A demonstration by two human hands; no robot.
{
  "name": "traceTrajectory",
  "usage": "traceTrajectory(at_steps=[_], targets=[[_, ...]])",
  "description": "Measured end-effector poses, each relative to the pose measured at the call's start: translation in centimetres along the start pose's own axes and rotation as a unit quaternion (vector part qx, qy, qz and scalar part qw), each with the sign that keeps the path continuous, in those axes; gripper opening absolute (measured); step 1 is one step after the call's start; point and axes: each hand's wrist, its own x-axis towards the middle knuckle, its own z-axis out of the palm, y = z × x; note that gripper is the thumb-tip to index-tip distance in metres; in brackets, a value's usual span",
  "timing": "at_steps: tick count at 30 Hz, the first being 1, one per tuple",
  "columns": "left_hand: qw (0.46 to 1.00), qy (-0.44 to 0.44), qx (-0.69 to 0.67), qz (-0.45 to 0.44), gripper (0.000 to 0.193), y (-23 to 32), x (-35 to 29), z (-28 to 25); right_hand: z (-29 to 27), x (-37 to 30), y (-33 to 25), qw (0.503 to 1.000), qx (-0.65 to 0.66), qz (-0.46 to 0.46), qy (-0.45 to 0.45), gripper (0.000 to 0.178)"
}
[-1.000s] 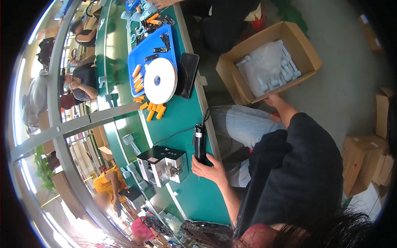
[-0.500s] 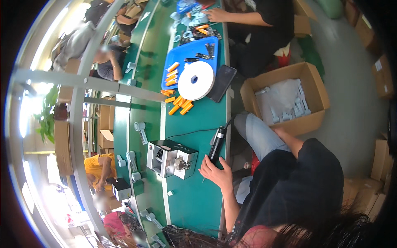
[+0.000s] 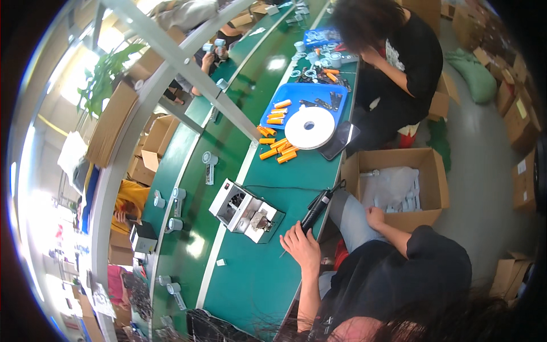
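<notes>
On the green worktable my left hand (image 3: 302,249) lies over the lower part of a black corded electric screwdriver (image 3: 317,211), fingers outstretched and not wrapped around it. The thin bit pokes out beyond my fingers. Beside it stands a silver and black box-shaped machine (image 3: 246,212), which looks like a screw feeder, with a cable running behind it. My right hand (image 3: 374,218) rests on my knee with its fingers curled, and nothing shows in it. Next to that knee is an open cardboard box (image 3: 401,223) with pale blue plastic parts (image 3: 407,199) and a clear bag inside.
Farther along the table are a blue tray (image 3: 296,91), orange cylinders (image 3: 277,149), a white reel (image 3: 309,126) and a dark phone (image 3: 342,141). A co-worker (image 3: 399,62) sits beyond them. Pale blue handheld parts (image 3: 211,165) lie along the bench behind a metal frame post (image 3: 228,114).
The view has swung, so the table now slants and the co-worker shows more. My left hand stays at the screwdriver. My right hand now shows more plainly on my knee.
</notes>
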Motion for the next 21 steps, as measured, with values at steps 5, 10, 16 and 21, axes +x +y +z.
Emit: traceTrajectory(at_steps=[5, 10, 16, 21], targets=[[0.998, 0.055, 0.002, -0.036, 0.040, -2.3, -0.1, -1.7, -1.9, -2.3, -4.4, 0.995, -0.022, -0.094, 0.009, 0.037], [0.998, 0.039, 0.012, -0.041, 0.040, -4.1, -1.6, -3.6, -1.1, -2.0, -4.7, 0.987, -0.061, -0.139, -0.047, 0.067], [0.995, 0.070, -0.003, -0.073, 0.041, -5.1, -3.7, -3.4, -0.6, -1.5, -4.9, 0.973, -0.085, -0.202, -0.078, 0.096], [0.990, 0.104, -0.028, -0.086, 0.045, -5.8, -3.8, -3.3, -0.7, -0.5, -6.0, 0.961, -0.077, -0.247, -0.098, 0.097]])
